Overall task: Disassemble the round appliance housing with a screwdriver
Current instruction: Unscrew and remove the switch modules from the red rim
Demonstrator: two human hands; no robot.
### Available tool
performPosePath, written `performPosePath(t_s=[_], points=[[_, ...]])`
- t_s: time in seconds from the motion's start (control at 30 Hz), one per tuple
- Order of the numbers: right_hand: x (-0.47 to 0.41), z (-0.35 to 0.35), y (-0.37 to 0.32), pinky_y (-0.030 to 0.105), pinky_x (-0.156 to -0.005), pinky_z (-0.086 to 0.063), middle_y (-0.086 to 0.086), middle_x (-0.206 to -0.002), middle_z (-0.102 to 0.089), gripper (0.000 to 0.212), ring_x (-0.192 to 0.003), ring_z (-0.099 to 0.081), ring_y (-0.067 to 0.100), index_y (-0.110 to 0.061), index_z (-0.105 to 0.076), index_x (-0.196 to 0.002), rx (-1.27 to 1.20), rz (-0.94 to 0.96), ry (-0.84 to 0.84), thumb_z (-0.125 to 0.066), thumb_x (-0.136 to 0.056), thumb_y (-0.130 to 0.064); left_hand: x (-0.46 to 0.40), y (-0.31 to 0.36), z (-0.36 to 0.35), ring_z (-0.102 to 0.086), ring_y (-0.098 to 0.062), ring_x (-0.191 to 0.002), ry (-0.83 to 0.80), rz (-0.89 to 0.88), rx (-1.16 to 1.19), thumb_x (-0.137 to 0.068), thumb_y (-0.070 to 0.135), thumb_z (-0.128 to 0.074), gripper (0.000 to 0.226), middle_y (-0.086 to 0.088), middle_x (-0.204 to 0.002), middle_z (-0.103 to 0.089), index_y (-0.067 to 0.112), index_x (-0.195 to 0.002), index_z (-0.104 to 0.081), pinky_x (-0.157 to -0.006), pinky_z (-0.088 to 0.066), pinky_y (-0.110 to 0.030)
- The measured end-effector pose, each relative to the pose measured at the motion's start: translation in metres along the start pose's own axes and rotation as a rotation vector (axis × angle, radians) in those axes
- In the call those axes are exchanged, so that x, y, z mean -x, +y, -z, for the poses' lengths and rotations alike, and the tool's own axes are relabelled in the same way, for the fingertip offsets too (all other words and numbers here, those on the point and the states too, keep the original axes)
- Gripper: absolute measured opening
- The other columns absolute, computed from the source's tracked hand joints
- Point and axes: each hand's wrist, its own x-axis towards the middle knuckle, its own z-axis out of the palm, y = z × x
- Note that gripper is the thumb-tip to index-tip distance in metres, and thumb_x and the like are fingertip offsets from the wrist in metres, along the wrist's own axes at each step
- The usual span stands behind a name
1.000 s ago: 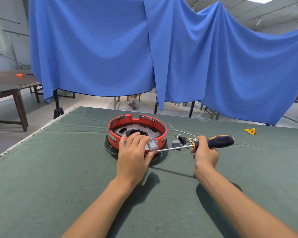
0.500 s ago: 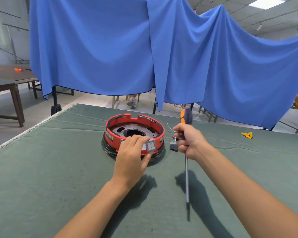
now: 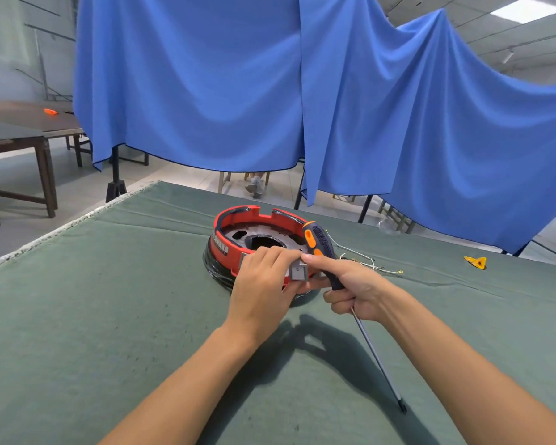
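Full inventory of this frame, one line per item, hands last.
round red plastic appliance housing: 1, red with black base, middle of the table
small grey rocker switch: 1, grey, at the housing's near rim, pinched between both hands
orange-and-black handled screwdriver: 1, steel shaft, handle up by the housing, tip pointing down toward the near right
loose thin white wires: a few, white, right of the housing
small yellow plastic piece: 1, yellow, far right of the table
green cloth-covered table: 1, green, foreground
blue hanging curtain: blue, behind the table
brown wooden table: 1, brown, far left
left hand: 1, on the switch
right hand: 1, gripping the screwdriver, forefinger on the switch
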Motion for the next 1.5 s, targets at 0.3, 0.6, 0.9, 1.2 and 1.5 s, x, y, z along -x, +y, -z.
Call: performPosePath(t_s=[0.3, 0.6, 0.9, 1.2, 1.5], points=[[-0.017, 0.047, 0.015, 0.014, -0.036, -0.013, 0.007, -0.073, -0.054, 0.023, -0.036, -0.016, 0.008, -0.015, -0.055, -0.077, 0.04, 0.119, 0.512, -0.077, -0.075, -0.023, 0.002, -0.006, -0.003, -0.054, -0.032, -0.111, -0.11, 0.049, -0.189, -0.066, 0.007, -0.072, 0.05, -0.011, -0.116, -0.059, 0.008, -0.115, -0.062, -0.098, -0.042, -0.045], [-0.044, 0.089, 0.035, 0.031, -0.061, -0.037, 0.006, -0.075, -0.062, 0.041, -0.065, -0.053, 0.024, -0.009, -0.065, -0.084, 0.101, 0.054, 0.942, -0.081, -0.067, -0.042, 0.01, -0.019, -0.011, -0.021, -0.022, -0.137, -0.235, 0.229, -0.394, -0.087, 0.037, -0.049, 0.054, -0.003, -0.143, -0.033, 0.021, -0.137, -0.034, -0.115, -0.009, -0.044], [-0.042, 0.074, 0.019, 0.027, -0.045, -0.025, 0.0, -0.057, -0.04, 0.035, -0.047, -0.033, 0.017, -0.007, -0.064, -0.091, 0.076, 0.091, 0.807, -0.075, -0.076, -0.037, 0.008, -0.021, -0.006, -0.038, -0.023, -0.126, -0.19, 0.218, -0.361, -0.081, 0.034, -0.061, 0.047, -0.003, -0.128, -0.049, 0.019, -0.125, -0.051, -0.107, -0.025, -0.042], [-0.004, 0.016, -0.024, 0.03, -0.05, -0.042, 0.001, -0.044, -0.054, 0.026, -0.04, -0.05, 0.021, -0.016, -0.051, -0.058, 0.4, 0.438, 0.669, -0.061, -0.077, -0.03, 0.005, -0.028, 0.004, -0.049, -0.021, -0.119, -0.134, 0.14, -0.149, -0.073, 0.028, -0.072, 0.045, 0.002, -0.119, -0.058, 0.017, -0.116, -0.062, -0.101, -0.034, -0.036], [0.019, -0.018, -0.054, 0.026, -0.046, -0.025, -0.001, -0.042, -0.039, 0.055, -0.049, -0.046, 0.023, -0.014, -0.032, -0.049, 1.043, 0.802, 0.976, -0.051, -0.084, -0.052, 0.008, -0.034, 0.005, -0.047, -0.023, -0.12, -0.203, 0.178, -0.279, -0.073, 0.039, -0.075, 0.051, 0.002, -0.115, -0.056, 0.025, -0.119, -0.059, -0.107, -0.03, -0.041]])
